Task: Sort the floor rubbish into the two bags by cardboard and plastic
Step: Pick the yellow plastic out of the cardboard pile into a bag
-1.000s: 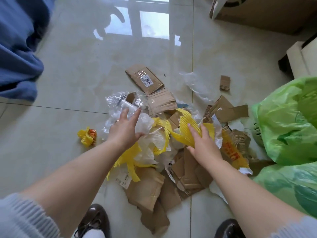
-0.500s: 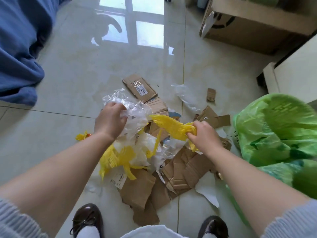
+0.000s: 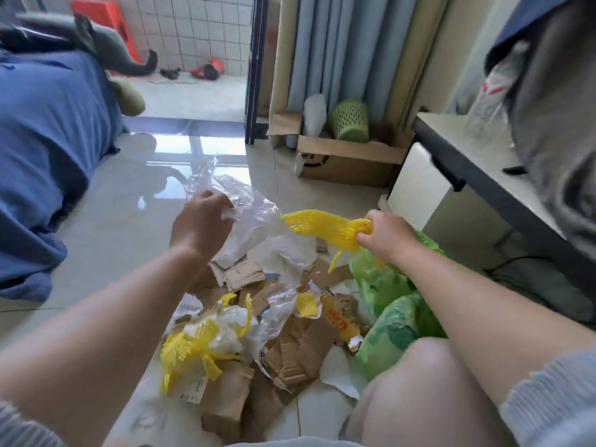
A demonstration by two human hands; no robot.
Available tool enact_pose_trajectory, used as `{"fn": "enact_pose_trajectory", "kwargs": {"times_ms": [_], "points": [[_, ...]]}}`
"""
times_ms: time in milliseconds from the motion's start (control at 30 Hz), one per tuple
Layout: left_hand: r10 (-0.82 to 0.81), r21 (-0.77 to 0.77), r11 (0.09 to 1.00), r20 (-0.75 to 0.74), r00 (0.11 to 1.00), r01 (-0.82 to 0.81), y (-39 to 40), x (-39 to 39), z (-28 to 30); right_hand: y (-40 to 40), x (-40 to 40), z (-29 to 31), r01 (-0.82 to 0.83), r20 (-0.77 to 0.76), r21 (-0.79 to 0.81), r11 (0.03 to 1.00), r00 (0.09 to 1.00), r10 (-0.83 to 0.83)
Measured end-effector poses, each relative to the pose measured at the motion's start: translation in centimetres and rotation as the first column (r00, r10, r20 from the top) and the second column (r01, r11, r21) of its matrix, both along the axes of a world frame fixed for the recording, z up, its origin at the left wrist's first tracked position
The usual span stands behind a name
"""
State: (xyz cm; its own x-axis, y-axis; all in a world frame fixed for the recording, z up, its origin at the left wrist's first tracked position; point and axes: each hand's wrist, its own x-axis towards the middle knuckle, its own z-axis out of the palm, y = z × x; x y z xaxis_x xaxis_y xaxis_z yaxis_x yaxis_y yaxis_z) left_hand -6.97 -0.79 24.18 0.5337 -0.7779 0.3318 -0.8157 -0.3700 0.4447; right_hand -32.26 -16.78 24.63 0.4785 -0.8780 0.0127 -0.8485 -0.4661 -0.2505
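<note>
At frame centre the left hand [image 3: 201, 222] grips a crumpled sheet of clear plastic film [image 3: 248, 217], lifted above the pile. To its right the right hand [image 3: 385, 235] pinches one end of a yellow foam net [image 3: 319, 225], which stretches leftward toward the film, above the green plastic bags [image 3: 392, 317] at lower right. Torn cardboard pieces [image 3: 296, 350] and more yellow netting [image 3: 190, 345] lie on the tiled floor [image 3: 122, 227] below. A cardboard box [image 3: 351, 162] holding a green basket [image 3: 350, 121] stands at upper centre, blue bedding [image 3: 45, 150] at left.
</note>
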Motion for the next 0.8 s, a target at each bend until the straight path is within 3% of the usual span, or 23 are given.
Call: {"fn": "enact_pose_trajectory", "kwargs": {"times_ms": [333, 633, 800], "points": [[-0.271, -0.076, 0.961, -0.066, 0.960, 0.266, -5.4, -12.5, 2.9, 0.9, -16.6, 2.8, 0.358, 0.062, -0.001, 0.934, 0.932, -0.357], [-0.505, 0.033, 0.855, -0.171, 0.846, 0.517, -10.8, -24.3, -1.5, 1.9, -24.5, -2.4, 0.510, -0.117, 0.044, 0.859, 0.857, -0.502], [-0.532, 0.105, 0.794, -0.358, 0.767, 0.599, -14.1, -29.7, -5.5, 1.0, -25.8, -5.8, 0.556, -0.172, 0.058, 0.829, 0.824, -0.540]]}}
